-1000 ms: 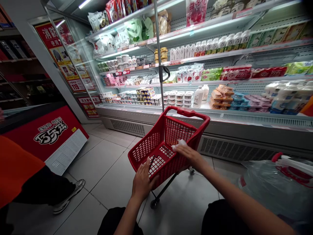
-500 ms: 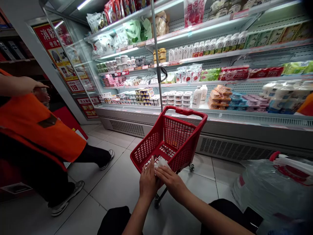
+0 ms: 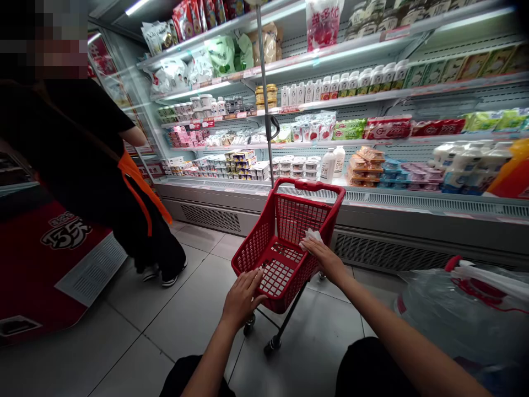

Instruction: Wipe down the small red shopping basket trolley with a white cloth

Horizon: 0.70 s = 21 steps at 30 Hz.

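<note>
A red wheeled shopping basket [image 3: 264, 242] stands on the tiled floor in front of me. My left hand [image 3: 242, 298] rests on its near rim, fingers curled over the edge. My right hand [image 3: 324, 256] presses a white cloth [image 3: 311, 237] against the basket's right rim, fingers closed on it. The basket looks empty inside.
A chilled display case [image 3: 372, 193] with shelves of dairy cartons and bottles runs behind the basket. A person in black with an orange apron [image 3: 140, 190] walks past on the left, next to a red freezer [image 3: 53, 259]. A large clear water jug [image 3: 458, 320] sits at my right.
My right hand has slid the cloth from the near rim up along the right rim. The person in the orange apron has walked further away to the left.
</note>
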Tool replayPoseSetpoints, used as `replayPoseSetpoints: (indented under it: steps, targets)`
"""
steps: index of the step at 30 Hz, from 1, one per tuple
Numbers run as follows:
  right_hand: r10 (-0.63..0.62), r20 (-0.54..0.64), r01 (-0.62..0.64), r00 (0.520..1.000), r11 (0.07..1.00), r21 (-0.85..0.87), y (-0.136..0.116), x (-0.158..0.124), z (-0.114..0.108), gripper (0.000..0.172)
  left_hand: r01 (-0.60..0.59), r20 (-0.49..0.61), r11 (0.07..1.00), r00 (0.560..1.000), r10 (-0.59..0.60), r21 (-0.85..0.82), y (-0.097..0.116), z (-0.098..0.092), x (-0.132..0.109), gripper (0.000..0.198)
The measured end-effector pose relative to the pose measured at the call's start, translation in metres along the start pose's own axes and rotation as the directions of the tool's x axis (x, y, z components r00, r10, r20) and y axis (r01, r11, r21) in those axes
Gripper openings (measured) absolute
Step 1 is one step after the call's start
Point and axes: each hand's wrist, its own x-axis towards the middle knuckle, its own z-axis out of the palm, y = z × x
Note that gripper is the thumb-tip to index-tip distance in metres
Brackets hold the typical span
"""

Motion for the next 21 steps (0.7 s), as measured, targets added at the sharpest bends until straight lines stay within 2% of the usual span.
replayPoseSetpoints:
  steps: [3,5,8,12,14,17,19,21]
  targets:
    - [0.068,-0.046,-0.067,0.997,0.997,0.024,-0.007,0.003,0.012,0.062,0.024,-0.014,0.999,1.000,-0.023,0.028,0.003,0.011,0.013,0.071]
    - [0.041,-0.033,-0.039,0.999,0.998,0.055,-0.024,-0.002,0.018,0.060,0.039,-0.026,0.998,0.999,-0.038,0.042,0.007,0.017,0.019,0.072]
    - [-0.044,0.024,0.042,0.999,0.994,0.102,-0.069,-0.019,0.023,0.061,0.045,-0.053,0.998,0.998,-0.042,0.054,0.011,0.022,0.022,0.073]
    - [-0.134,0.099,0.119,0.986,0.983,0.143,-0.135,-0.048,0.027,0.061,0.055,-0.080,0.996,0.996,-0.049,0.071,0.017,0.022,0.013,0.069]
    - [-0.162,0.126,0.141,0.979,0.978,0.156,-0.153,-0.057,0.026,0.061,0.067,-0.080,0.994,0.995,-0.061,0.082,0.021,0.019,0.007,0.068]
    - [-0.222,0.153,0.194,0.963,0.965,0.178,-0.146,-0.056,0.020,0.061,0.078,-0.069,0.992,0.995,-0.072,0.095,0.027,0.013,-0.001,0.070]
    - [-0.229,0.131,0.205,0.965,0.963,0.176,-0.121,-0.046,0.014,0.060,0.090,-0.070,0.990,0.994,-0.083,0.105,0.030,0.009,-0.004,0.070]
    - [-0.169,0.077,0.157,0.983,0.977,0.146,-0.089,-0.031,0.007,0.062,0.105,-0.080,0.988,0.992,-0.096,0.117,0.034,0.007,-0.006,0.069]
